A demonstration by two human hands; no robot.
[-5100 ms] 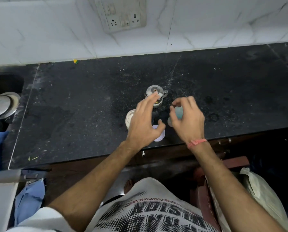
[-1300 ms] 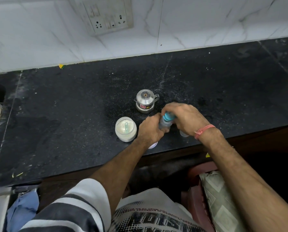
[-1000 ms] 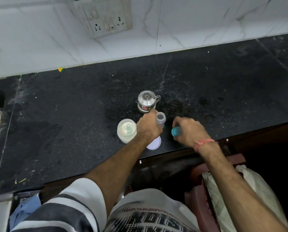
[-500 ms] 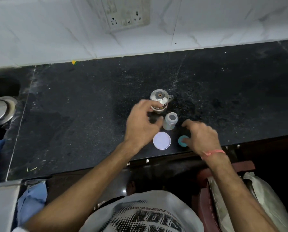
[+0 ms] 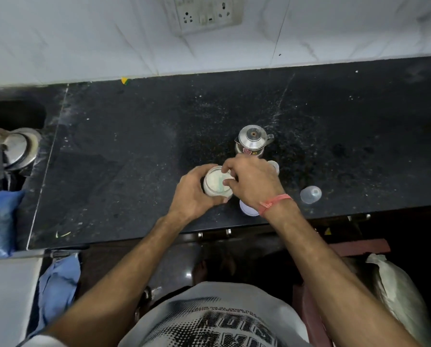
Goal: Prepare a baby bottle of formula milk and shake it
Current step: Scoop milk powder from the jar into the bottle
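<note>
Gripping the open powder jar (image 5: pixel 215 182) near the centre of the frame, the left hand (image 5: pixel 193 196) wraps its curled fingers around the jar wall from the left side. The jar stands on the black countertop (image 5: pixel 124 151) and shows pale powder and a light green scoop inside. The right hand (image 5: pixel 253 182) has crossed over from the right, where half a second ago it rested flat beside the teal ring; now its thumb and fingertips are pinched together over the jar mouth, on or just above the scoop. Whether they actually clamp the scoop cannot be told.

The left hand has also changed duty: earlier it hovered near the steel pot with fingers loose, holding nothing. The steel pot (image 5: pixel 253 144) stands just above the hands, lid on. The baby bottle (image 5: pixel 274 166) is mostly hidden behind the right hand; only its open rim shows at the right of the knuckles, below the pot. A white lid (image 5: pixel 247 210) lies flat under the right wrist, near the counter edge. A clear dome cap (image 5: pixel 310 194) lies to the right, well apart from the hands. The teal ring seen earlier is no longer visible.
</note>
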